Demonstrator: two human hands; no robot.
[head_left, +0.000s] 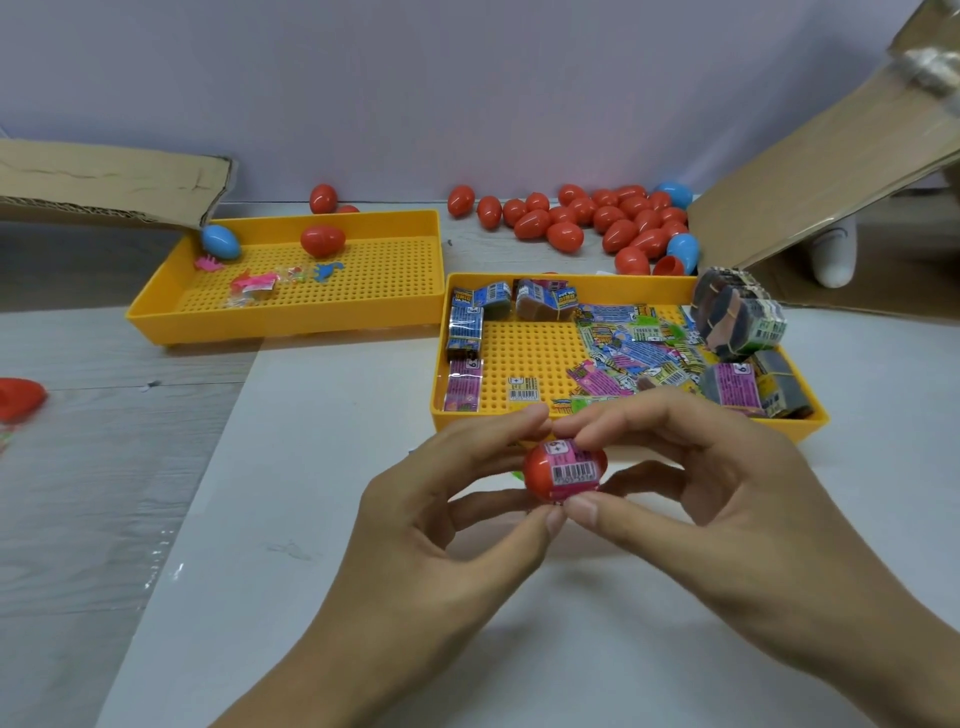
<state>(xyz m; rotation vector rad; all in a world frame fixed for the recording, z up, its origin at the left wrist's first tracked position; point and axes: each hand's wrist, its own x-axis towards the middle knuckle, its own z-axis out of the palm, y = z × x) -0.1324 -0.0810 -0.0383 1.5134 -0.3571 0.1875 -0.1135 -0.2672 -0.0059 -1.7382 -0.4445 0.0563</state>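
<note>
A red plastic egg (540, 470) with a pink barcode label (571, 465) wrapped round it is held above the white table, just in front of the near yellow tray. My left hand (447, 499) pinches it from the left with thumb and fingers. My right hand (701, 483) pinches it from the right, thumb below and forefinger on top. Both thumbs meet under the egg.
The near yellow tray (519, 358) holds several printed labels and rubber-banded label bundles (737, 314). A far yellow tray (363, 312) holds a blue egg, a red egg and small toys. Many red eggs (597, 218) lie at the back. Cardboard flaps stand left and right. A red egg half (21, 397) lies at the left edge.
</note>
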